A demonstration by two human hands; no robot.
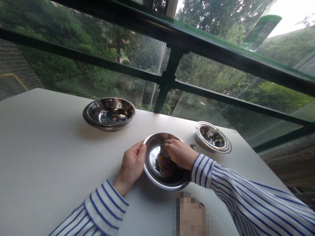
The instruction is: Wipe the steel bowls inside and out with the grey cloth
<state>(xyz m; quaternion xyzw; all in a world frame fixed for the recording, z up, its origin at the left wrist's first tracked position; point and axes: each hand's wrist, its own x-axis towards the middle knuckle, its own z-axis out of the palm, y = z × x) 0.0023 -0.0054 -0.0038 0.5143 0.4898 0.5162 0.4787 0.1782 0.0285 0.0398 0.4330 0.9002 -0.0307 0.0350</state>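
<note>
A shiny stainless steel bowl is in front of me at the middle of the table, its opening facing up toward me. My left hand grips its left rim, thumb on the rim and fingers curled. Inside the bowl is my right hand, its fingers bent and pressed together against the inner wall. Whatever lies under those fingertips is hidden. On the bowl's bottom I see a round coloured patch, a label or a reflection.
A white table bears everything. Stacked wide metal basins, the top one with a label, stand back left. A smaller rimmed metal bowl stands back right. A green-framed window runs along the far edge. A blurred patch covers something near me.
</note>
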